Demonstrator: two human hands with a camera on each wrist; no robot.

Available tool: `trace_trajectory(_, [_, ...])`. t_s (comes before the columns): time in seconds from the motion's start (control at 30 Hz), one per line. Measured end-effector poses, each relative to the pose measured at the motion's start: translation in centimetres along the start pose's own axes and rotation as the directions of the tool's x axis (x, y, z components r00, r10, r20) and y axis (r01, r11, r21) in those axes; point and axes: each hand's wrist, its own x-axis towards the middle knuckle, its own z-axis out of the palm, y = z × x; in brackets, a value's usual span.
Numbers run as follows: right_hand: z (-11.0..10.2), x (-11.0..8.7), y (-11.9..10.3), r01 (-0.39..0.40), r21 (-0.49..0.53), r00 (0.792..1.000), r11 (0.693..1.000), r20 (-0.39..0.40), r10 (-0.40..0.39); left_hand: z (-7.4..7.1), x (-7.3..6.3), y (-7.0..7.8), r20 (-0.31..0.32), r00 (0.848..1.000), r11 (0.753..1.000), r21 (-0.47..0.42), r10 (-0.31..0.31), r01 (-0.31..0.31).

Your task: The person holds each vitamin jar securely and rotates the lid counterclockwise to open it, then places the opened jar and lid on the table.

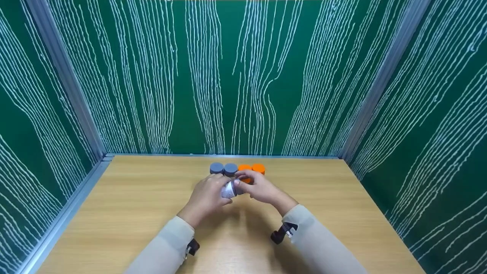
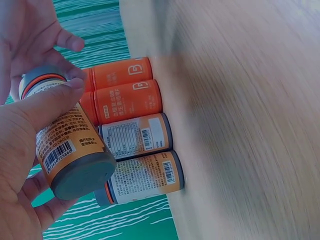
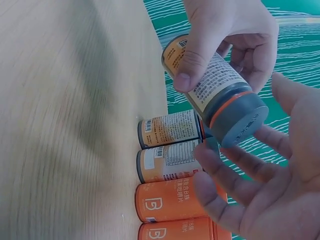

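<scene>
My left hand [image 1: 205,195] grips a supplement bottle [image 2: 62,132] round its labelled body, with the thumb across the label. The bottle is tilted, and its dark grey cap [image 3: 245,122] with an orange ring points toward my right hand [image 1: 263,189]. In the right wrist view the right hand's fingers are spread loosely beside the cap; whether a fingertip touches it I cannot tell. Behind the hands, in a row, stand two grey-capped bottles [image 2: 140,135] with orange-and-white labels and two orange bottles [image 2: 127,102].
The bottle row is toward the far side of a wooden table [image 1: 144,198]. Green panels [image 1: 236,76] with white wavy lines rise behind and at both sides, joined by metal posts [image 1: 72,76]. A dark wrist device [image 1: 283,233] sits at the right sleeve.
</scene>
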Motion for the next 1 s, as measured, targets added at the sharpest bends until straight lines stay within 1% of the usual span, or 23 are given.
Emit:
trace_trajectory(0.1, [0.24,0.14,0.0,-0.049,0.018,0.999,0.999,-0.021,0.049,0.01,-0.13,-0.04,0.004,1.0,1.0,-0.004,-0.01,0.01])
trace_trajectory(0.2, [0.46,0.3,-0.07,-0.098,0.023,0.995,0.995,-0.023,0.099,-0.02,-0.23,-0.02,0.008,1.0,1.0,0.0,-0.024,0.024])
trace_trajectory(0.33, [0.62,0.37,-0.15,-0.13,0.015,0.992,0.991,-0.01,0.13,-0.1,-0.19,0.08,0.007,1.0,1.0,0.009,-0.018,0.018])
trace_trajectory(0.43, [0.6,0.34,-0.2,-0.123,0.005,0.992,0.992,-0.005,0.123,-0.17,-0.11,0.15,0.001,1.0,1.0,0.018,0.0,0.0])
trace_trajectory(0.53, [0.52,0.26,-0.23,-0.105,0.003,0.995,0.995,0.005,0.104,-0.21,-0.08,0.21,0.008,1.0,1.0,0.024,-0.001,0.0])
trace_trajectory(0.7, [0.33,0.11,-0.2,-0.069,0.004,0.997,0.998,0.021,0.068,-0.14,-0.14,0.25,0.03,0.999,1.0,0.02,-0.022,0.022])
trace_trajectory(0.8, [0.24,-0.01,-0.16,-0.057,-0.008,0.998,0.998,0.02,0.057,-0.12,-0.23,0.31,0.038,0.998,0.999,0.002,-0.044,0.044])
trace_trajectory(1.0, [0.23,-0.14,-0.02,-0.016,-0.029,1.0,0.999,0.026,0.017,-0.19,-0.37,0.35,0.041,0.998,0.999,0.003,-0.04,0.04])
